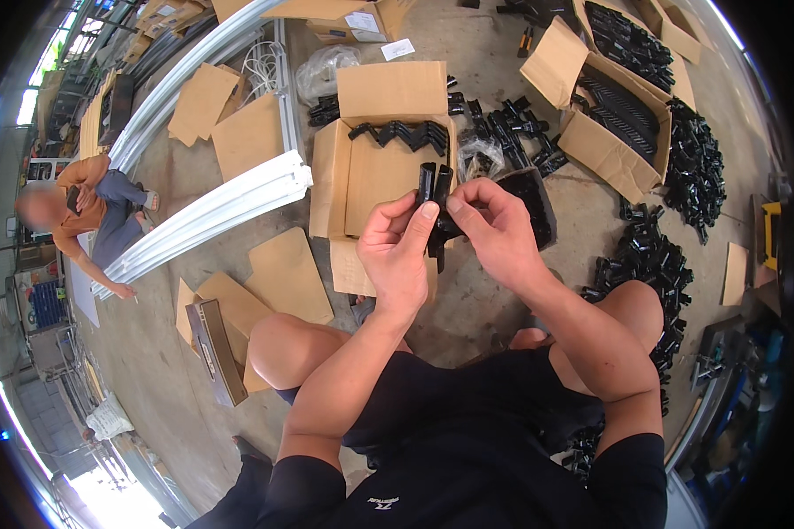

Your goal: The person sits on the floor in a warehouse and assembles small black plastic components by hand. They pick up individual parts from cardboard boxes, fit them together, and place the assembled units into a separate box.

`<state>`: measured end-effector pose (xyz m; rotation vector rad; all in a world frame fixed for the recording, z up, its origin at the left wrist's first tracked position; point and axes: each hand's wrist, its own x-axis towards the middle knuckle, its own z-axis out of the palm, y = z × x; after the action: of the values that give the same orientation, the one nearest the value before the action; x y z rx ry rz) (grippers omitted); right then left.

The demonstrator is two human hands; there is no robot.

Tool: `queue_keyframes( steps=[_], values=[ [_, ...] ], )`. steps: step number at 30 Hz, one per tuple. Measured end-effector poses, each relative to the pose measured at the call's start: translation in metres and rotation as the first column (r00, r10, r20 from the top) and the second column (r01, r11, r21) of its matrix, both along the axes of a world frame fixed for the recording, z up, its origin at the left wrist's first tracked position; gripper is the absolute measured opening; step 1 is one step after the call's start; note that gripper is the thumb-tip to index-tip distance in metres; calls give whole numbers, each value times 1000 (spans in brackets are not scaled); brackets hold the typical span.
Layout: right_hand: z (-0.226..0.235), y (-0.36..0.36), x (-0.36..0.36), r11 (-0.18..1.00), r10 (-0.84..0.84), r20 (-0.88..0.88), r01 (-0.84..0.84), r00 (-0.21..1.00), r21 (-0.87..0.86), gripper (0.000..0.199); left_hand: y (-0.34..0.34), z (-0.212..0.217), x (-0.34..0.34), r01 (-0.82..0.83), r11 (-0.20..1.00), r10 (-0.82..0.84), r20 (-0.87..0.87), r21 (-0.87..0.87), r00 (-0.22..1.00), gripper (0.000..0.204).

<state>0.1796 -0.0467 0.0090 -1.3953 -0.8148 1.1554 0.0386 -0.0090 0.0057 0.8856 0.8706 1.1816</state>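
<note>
In front of my chest I hold black tubular fittings (427,182) upright, two side by side. My left hand (395,251) is closed around them, thumb pressed on the front. From the other side, the thumb and fingers of my right hand (500,231) pinch the second fitting (443,182). Its lower end is partly covered by my fingers. Just beyond them stands an open cardboard box (329,189). Along its far side runs a row of black angled fittings (406,136), laid in a zigzag. A black tray (531,207) lies to the right, partly behind my right hand.
Loose black fittings (648,264) are heaped on the floor at right. Another open box (604,154) holds several stacked black pieces. Long white profiles (229,207) extend leftward, where a person (106,198) sits. Flattened cardboard (291,273) and a long narrow box (216,353) lie left of my knees.
</note>
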Motion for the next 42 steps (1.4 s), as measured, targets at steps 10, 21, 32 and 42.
queue_keyframes(
  steps=[10,21,32,42],
  values=[
    [7,-1,-1,1000,5,20,-4,1000,-25,19,1,0,0,-5,1000,5,-2,-5,1000,20],
    [2,2,4,1000,10,42,-11,999,8,19,1,6,0,2,1000,-3,-26,-28,1000,21],
    [10,4,4,997,14,49,-17,999,70,15,4,4,0,-7,999,9,40,-37,999,21],
    [24,1,11,968,96,215,-141,972,207,28,14,8,-6,7,971,22,115,-240,993,21]
  ],
)
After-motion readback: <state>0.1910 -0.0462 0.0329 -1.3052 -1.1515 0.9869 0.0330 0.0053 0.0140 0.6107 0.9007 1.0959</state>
